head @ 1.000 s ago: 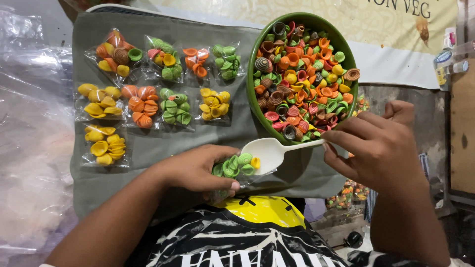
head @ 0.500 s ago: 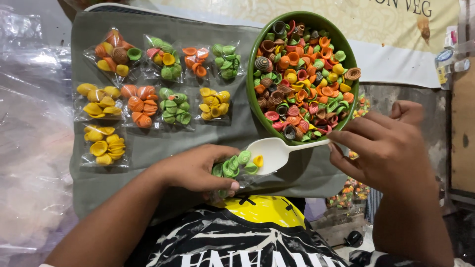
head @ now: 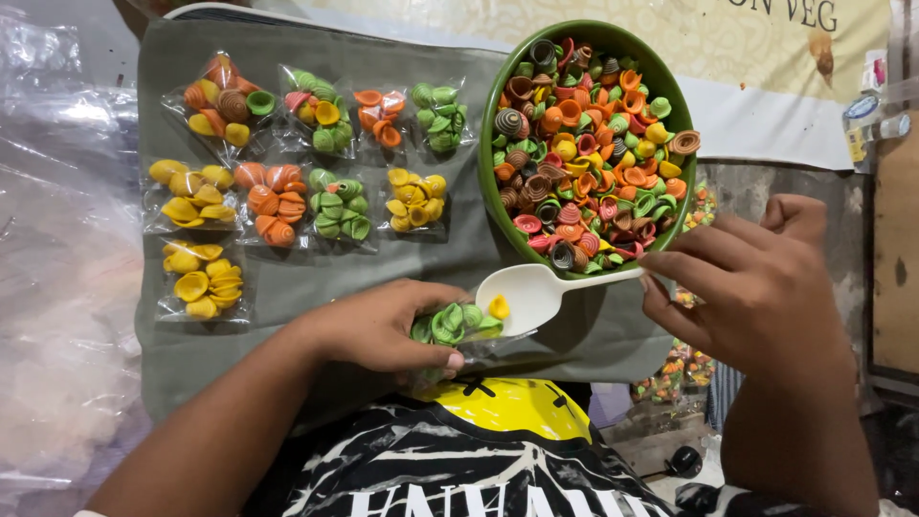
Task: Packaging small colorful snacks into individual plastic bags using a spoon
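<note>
My left hand [head: 375,327] grips a small clear packet of green shell-shaped snacks [head: 452,325] at the near edge of the grey cloth [head: 297,287]. My right hand [head: 751,287] holds the handle of a white plastic spoon [head: 531,292]. The spoon's bowl rests at the packet's mouth with one yellow piece [head: 499,307] on it. Just beyond stands a green bowl [head: 490,196] heaped with mixed orange, green, brown, pink and yellow shell pieces.
Several filled clear packets lie in rows on the cloth: mixed [head: 225,105], yellow [head: 191,196], orange [head: 273,203], green [head: 340,206]. Crumpled clear plastic [head: 57,239] lies left. A patterned printed sheet [head: 766,57] is behind the bowl. Small bottles [head: 876,120] stand at right.
The spoon has shifted slightly toward the packet. The yellow piece has slid along the spoon's bowl, and the green pieces have settled lower into the packet. My right hand moved slightly right.
</note>
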